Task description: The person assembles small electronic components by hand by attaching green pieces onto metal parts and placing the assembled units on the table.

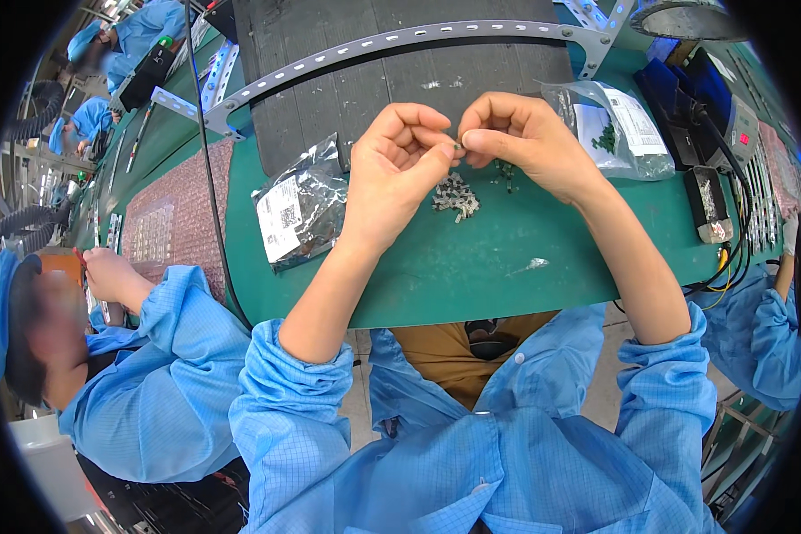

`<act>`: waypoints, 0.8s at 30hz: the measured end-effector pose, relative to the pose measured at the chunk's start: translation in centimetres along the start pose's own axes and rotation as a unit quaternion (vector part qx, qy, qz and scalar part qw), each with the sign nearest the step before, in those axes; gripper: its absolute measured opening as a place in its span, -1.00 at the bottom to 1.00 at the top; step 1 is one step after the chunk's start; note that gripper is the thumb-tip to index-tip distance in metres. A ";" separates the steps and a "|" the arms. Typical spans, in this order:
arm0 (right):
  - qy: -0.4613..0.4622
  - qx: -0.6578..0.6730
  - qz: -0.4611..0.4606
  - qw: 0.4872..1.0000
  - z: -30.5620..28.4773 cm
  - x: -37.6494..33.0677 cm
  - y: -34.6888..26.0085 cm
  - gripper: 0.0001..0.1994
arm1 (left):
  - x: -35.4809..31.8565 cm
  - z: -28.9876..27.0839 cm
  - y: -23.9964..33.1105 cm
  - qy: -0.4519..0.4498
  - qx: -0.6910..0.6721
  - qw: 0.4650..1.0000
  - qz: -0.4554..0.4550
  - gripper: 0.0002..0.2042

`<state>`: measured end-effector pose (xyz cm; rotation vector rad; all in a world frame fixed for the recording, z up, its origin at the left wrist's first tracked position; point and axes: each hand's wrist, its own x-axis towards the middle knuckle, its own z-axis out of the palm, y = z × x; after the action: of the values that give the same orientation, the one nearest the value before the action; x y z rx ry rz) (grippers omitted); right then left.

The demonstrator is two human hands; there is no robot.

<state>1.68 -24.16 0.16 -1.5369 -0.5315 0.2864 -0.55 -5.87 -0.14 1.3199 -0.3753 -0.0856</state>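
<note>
Left hand [390,173] and right hand [532,147] meet above the green desk [472,276], thumb and index finger of each pinched closed on one tiny part [458,146], its details too small to read. Just below: pile of small grey pieces [455,198]; clear bag with green pieces [627,133] beyond the right hand; dark bag with white label [303,209] left of the left hand.

Light is bright and fairly even, straight edges bowing toward a black rim
</note>
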 end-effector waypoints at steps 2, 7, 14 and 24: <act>-0.003 0.020 0.008 1.000 0.0 0.0 0.0 -0.84 | 0.0 0.0 0.0 -0.003 -0.006 1.000 -0.001 -0.78; -0.013 0.015 0.015 1.000 0.0 -0.1 0.1 -0.84 | 0.0 0.0 -0.2 -0.016 0.007 1.000 0.007 -0.73; -0.019 0.004 0.010 1.000 0.3 -0.2 -0.3 -0.86 | 0.0 -0.3 -0.3 -0.036 0.009 0.999 0.013 -0.70; -0.051 0.042 0.006 0.998 0.5 -0.2 -0.4 -0.85 | 0.0 -0.4 -0.2 -0.078 -0.036 0.996 0.004 -0.68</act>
<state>1.25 -23.86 0.49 -1.4505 -0.5836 0.3931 -0.38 -5.60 -0.34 1.2447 -0.5051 -0.1941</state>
